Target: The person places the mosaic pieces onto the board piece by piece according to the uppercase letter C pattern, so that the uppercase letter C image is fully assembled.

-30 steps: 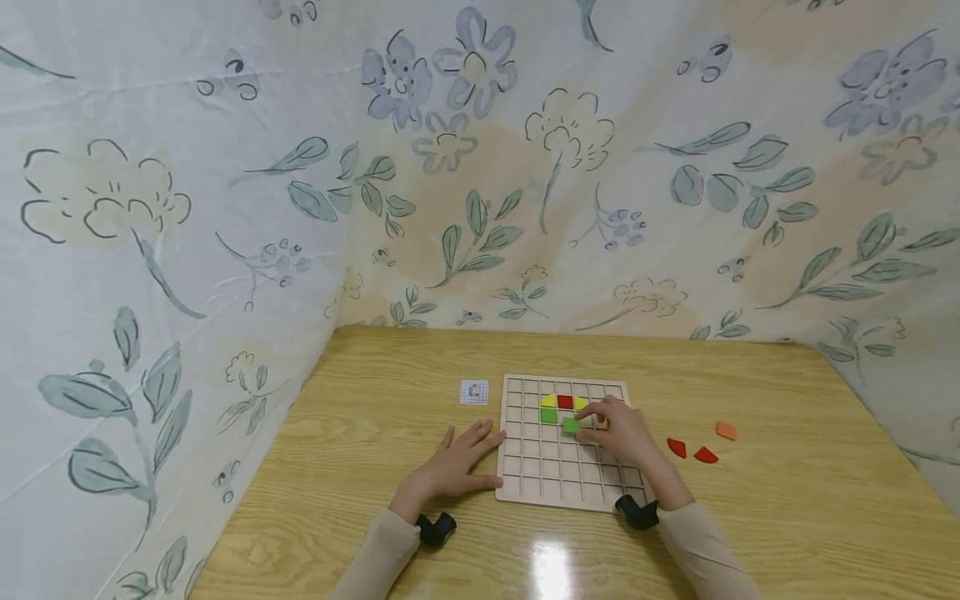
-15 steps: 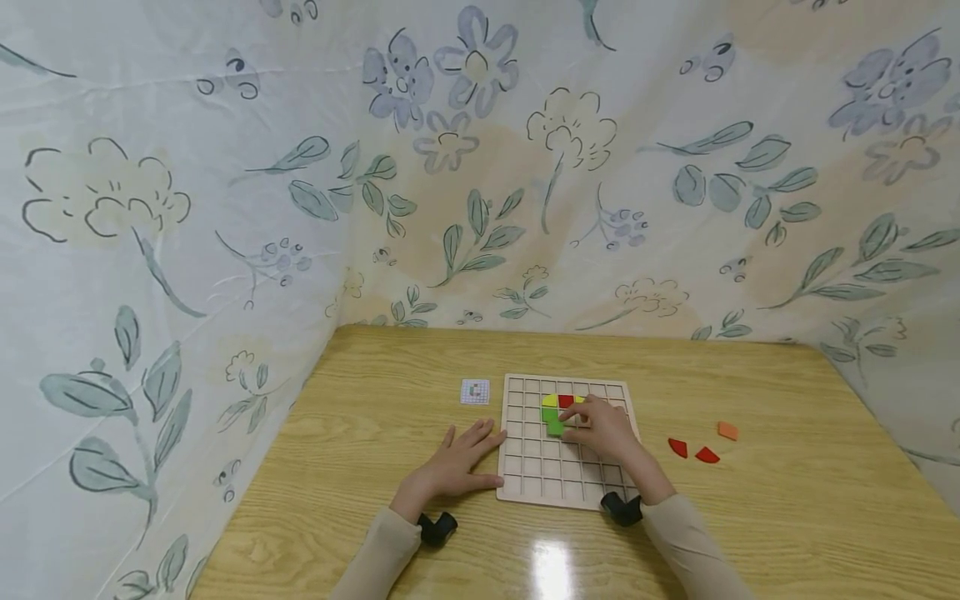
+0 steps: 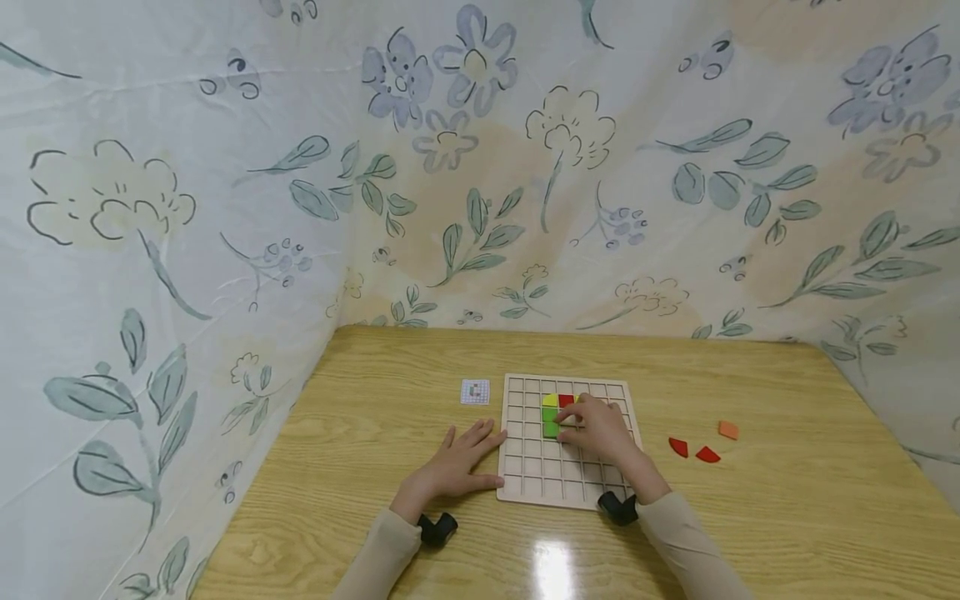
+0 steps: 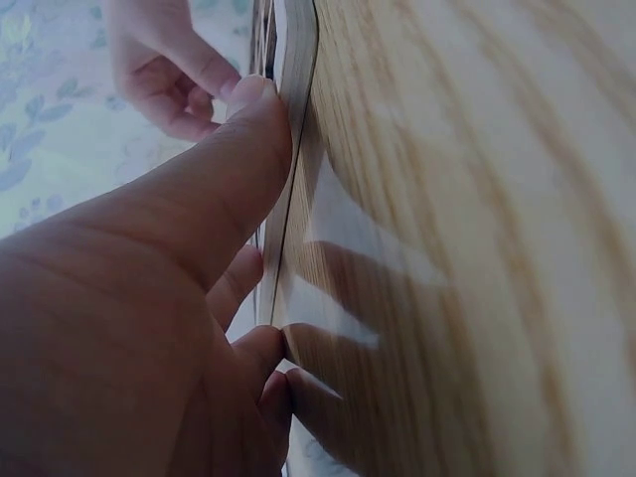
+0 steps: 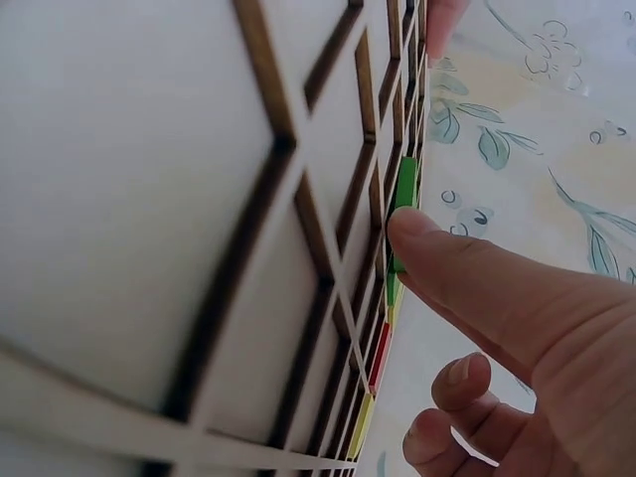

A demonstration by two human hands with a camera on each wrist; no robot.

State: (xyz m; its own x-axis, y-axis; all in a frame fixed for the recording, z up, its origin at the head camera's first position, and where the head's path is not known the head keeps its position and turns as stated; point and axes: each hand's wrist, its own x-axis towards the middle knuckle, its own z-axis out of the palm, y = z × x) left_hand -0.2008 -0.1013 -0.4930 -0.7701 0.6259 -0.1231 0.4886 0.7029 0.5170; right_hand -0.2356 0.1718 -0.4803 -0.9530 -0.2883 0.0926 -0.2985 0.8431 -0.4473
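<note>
My right hand (image 3: pixel 600 429) pinches a green square tile (image 3: pixel 551 430) between thumb and index finger, at a cell of the wooden grid board (image 3: pixel 531 471). In the right wrist view the thumb presses against the edge of the green tile (image 5: pixel 405 184), and the other fingers curl loosely. Directly behind it sits a second green tile (image 3: pixel 550 414). A yellow rounded piece (image 3: pixel 551 400) and a red tile (image 3: pixel 566 401) lie in the row beyond; another yellow piece is mostly hidden by my fingers. My left hand (image 3: pixel 453 467) rests with fingers spread, thumb and fingertips at the board's left edge.
Two red quarter-circle pieces (image 3: pixel 678 447) and an orange piece (image 3: pixel 728 430) lie on the wooden table (image 3: pixel 810 500) right of the board. A small printed card (image 3: pixel 475 392) is off the board's upper left. A floral cloth (image 3: pixel 420 250) hangs behind and to the left.
My right hand has moved left with the green tile, which now lines up directly below the other green tile. The left hand has stayed in place.
</note>
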